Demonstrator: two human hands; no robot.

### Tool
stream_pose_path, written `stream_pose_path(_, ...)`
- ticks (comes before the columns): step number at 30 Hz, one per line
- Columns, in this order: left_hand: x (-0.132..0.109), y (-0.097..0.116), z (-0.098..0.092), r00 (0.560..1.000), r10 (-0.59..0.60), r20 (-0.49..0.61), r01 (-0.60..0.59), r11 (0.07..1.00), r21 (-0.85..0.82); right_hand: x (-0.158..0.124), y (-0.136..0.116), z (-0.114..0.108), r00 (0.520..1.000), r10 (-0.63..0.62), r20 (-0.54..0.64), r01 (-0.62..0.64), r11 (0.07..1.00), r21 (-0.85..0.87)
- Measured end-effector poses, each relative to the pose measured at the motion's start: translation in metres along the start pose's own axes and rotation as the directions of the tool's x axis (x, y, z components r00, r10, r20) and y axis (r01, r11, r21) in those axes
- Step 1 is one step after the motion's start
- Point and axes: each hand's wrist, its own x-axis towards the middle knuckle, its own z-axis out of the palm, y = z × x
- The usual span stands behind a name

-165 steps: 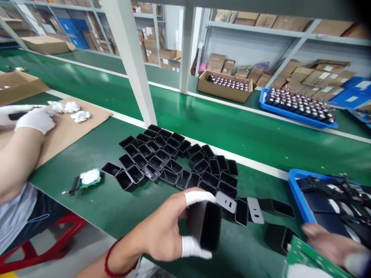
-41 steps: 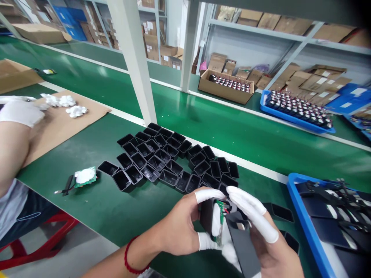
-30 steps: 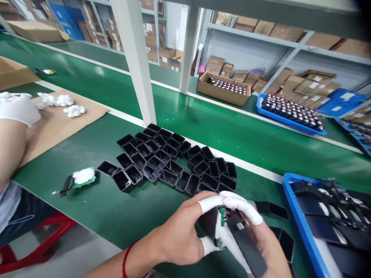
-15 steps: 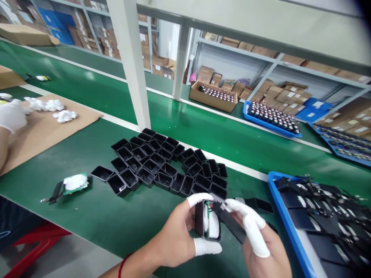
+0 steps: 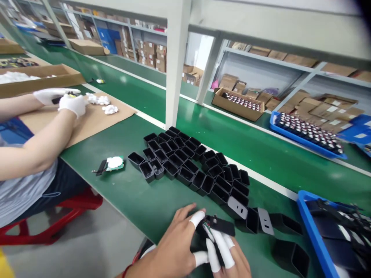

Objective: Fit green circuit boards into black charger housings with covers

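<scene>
My left hand point(image 5: 179, 243), with white covers on some fingertips, grips a small black case point(image 5: 199, 231) from its left side. A green circuit board edge and white material show at the case's opening. My right hand point(image 5: 228, 255), also with white finger covers, presses its fingers around the case's right side and the black end plate point(image 5: 222, 226) above them. The plate sits tilted at the opening. Many open black cases point(image 5: 185, 174) stand in a cluster beyond my hands. Two grey plates point(image 5: 265, 221) with slots lie at the cluster's right end.
A blue tray point(image 5: 314, 239) of black parts is at the right. A circuit board with a white pad point(image 5: 115, 163) lies left of the cases. At the far left, a person's gloved hands point(image 5: 72, 104) work over cardboard point(image 5: 95, 123). A white post point(image 5: 175, 69) rises behind the cases.
The view has swung left, showing more of the co-worker. My right hand has moved its fingers in against the case, and the black plate has turned to lie more level across the opening.
</scene>
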Motion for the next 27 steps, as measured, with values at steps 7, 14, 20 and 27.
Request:
stream_pose_path(7,-0.044,-0.033,0.000,0.967,0.087,-0.239,-0.068,0.994,0.087,-0.006,-0.006,0.005,0.985,0.050,0.166,-0.058,0.997,0.046)
stream_pose_path(14,-0.043,-0.037,0.000,0.896,0.124,-0.427,-0.113,0.992,0.051,0.012,-0.013,-0.012,0.994,0.111,-0.011,-0.106,0.972,0.212)
stream_pose_path(20,-0.041,-0.036,-0.007,0.875,0.199,-0.440,-0.223,0.975,-0.002,0.015,-0.028,-0.010,0.993,0.103,0.061,-0.109,0.988,0.109)
stream_pose_path(27,-0.041,-0.036,-0.008,0.894,0.178,-0.412,-0.225,0.972,-0.068,0.022,-0.020,-0.009,0.996,0.086,0.029,-0.086,0.996,0.019)
